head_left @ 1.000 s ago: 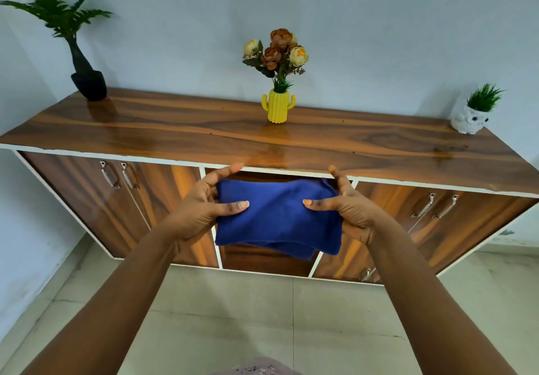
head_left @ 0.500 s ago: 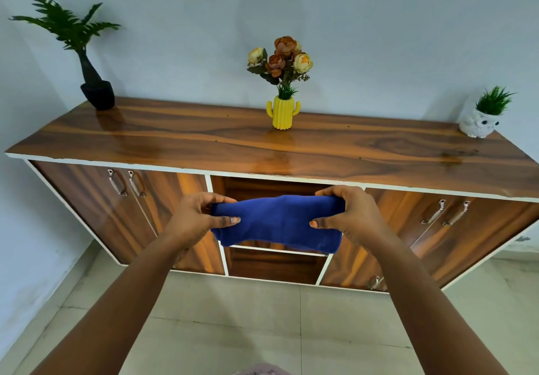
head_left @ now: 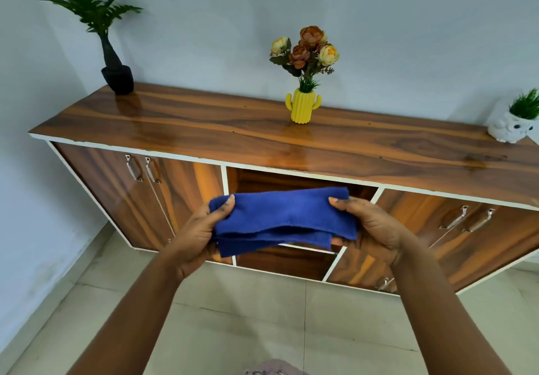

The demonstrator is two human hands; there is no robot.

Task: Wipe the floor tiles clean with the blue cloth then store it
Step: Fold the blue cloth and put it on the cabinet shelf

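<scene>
The blue cloth [head_left: 284,218] is folded into a flat band and held in the air between both hands, in front of the cabinet's open middle compartment [head_left: 300,183]. My left hand [head_left: 201,231] pinches its left end with thumb on top. My right hand [head_left: 370,229] grips the right end the same way. The cloth's loose edges hang toward me along the lower side. Pale floor tiles [head_left: 277,316] lie below.
A long wooden cabinet [head_left: 262,132] stands against the wall, with closed doors on the left [head_left: 140,188] and right [head_left: 466,226]. On top are a black potted plant [head_left: 116,77], a yellow cactus vase with flowers [head_left: 303,106] and a white owl planter [head_left: 513,123].
The cloth went from a broad fold to a narrower band as both hands turned it over; the hands now hold it flatter and slightly wider apart. The view has tilted down a little.
</scene>
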